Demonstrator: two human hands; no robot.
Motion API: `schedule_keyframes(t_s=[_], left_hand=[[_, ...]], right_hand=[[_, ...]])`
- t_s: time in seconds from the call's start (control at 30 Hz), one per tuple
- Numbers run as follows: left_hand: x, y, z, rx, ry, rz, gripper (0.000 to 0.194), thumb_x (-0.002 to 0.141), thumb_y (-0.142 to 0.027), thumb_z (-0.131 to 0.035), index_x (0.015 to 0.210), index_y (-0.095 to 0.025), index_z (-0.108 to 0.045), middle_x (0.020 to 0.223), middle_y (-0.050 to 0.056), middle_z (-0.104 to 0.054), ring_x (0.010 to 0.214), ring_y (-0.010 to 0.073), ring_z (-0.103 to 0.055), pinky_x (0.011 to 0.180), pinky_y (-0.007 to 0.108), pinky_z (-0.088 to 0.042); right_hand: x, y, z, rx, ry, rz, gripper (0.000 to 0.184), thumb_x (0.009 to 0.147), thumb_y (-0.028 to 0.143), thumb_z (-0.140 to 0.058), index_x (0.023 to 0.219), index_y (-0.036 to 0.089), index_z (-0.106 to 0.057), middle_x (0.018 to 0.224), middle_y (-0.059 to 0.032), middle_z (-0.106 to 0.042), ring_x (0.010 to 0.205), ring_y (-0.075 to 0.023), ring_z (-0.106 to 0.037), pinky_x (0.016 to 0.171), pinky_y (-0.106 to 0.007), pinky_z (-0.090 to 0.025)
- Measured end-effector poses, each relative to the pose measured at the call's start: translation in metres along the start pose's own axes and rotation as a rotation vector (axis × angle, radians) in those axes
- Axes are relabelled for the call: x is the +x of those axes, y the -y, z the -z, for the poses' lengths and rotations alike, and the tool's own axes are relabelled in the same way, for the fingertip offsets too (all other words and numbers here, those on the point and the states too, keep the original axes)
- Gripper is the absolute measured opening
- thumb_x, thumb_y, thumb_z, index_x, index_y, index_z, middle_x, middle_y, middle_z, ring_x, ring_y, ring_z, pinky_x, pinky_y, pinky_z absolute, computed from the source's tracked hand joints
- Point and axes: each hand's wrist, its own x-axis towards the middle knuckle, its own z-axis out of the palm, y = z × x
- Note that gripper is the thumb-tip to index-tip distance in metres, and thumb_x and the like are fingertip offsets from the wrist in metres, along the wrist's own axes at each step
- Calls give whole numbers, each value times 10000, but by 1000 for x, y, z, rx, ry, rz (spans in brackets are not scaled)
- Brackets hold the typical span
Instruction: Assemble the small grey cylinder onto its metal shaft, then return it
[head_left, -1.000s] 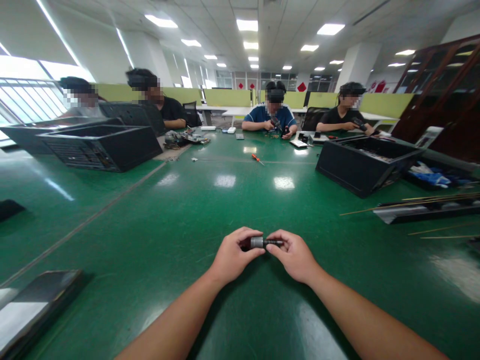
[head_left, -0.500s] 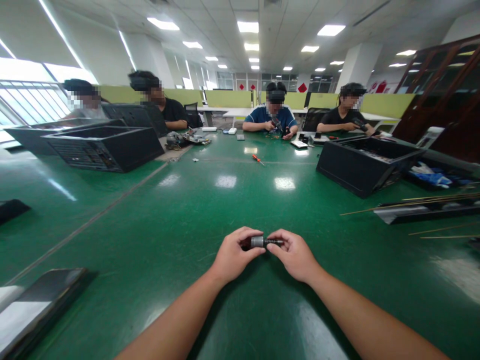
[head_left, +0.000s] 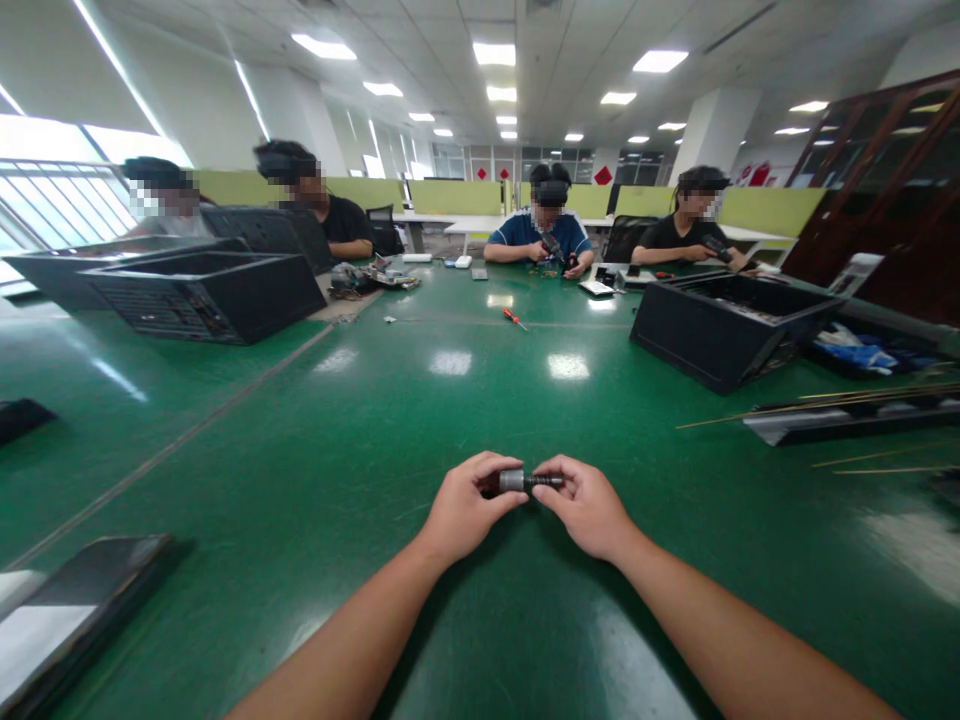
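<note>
Our forearms come in from the lower left and lower right and angle inward, so that our left hand [head_left: 463, 508] and our right hand [head_left: 592, 510] nearly meet low in the middle of the view. Between them lies the small metal part [head_left: 513, 481], level and pointing sideways — a grey cylinder at our left, a thin dark ribbed shaft at our right. Our left thumb and fingers close round the cylinder; our right thumb and fingers curl in about the shaft's end, though we cannot tell how firmly they pinch it. Bare green tabletop [head_left: 360, 430] surrounds both hands, running ahead as far as the orange screwdriver [head_left: 514, 319]. At our left the room ends at the dark flat case [head_left: 97, 600] near the lower corner, with a black open box [head_left: 217, 300] farther off. At our right, another black box [head_left: 727, 335] and a long dark tray [head_left: 847, 418] — thin rods lying across it — bound the open stretch.
</note>
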Motion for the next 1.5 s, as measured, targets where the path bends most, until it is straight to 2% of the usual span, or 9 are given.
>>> schedule_keyframes(t_s=[0.3, 0.67, 0.9, 1.1, 1.5], left_hand=[[1, -1, 0, -11, -11, 0, 300, 703, -260, -750, 993, -198, -708, 921, 45, -673, 845, 186, -650, 751, 300, -535], [1, -1, 0, -37, -16, 11, 304, 707, -270, -748, 999, -199, -703, 931, 42, -667, 850, 185, -651, 777, 308, -531], [1, 3, 0, -30, -20, 7, 314, 714, -282, -749, 1012, -201, -697, 945, 45, -678, 870, 192, -658, 795, 317, -531], [2, 4, 0, -16, -46, 3, 318, 714, -280, -747, 1017, -197, -699, 937, 49, -687, 853, 192, -656, 772, 310, -527], [3, 2, 2, 1, -76, 1, 318, 710, -287, -746, 1010, -198, -693, 947, 49, -683, 851, 187, -647, 769, 307, -518]], right_hand=[[1, 0, 0, 20, 5, -12, 205, 793, 289, -641, 957, 165, -657, 717, 10, -596, 557, -108, -456, 523, -227, -350], [0, 5, 1, 56, 1, -48, 191, 806, 313, -634, 921, 161, -652, 787, -17, -650, 692, -145, -575, 645, -260, -432], [-2, 8, 2, 48, -2, -63, 193, 820, 327, -618, 918, 163, -643, 738, 0, -627, 604, -119, -532, 568, -242, -396], [-1, 5, 3, 69, -8, -71, 205, 832, 342, -609, 945, 172, -619, 828, -30, -660, 717, -153, -600, 581, -244, -427], [3, 0, 3, 123, -23, -88, 232, 831, 369, -606, 958, 176, -605, 816, -38, -653, 707, -156, -605, 523, -227, -427]])
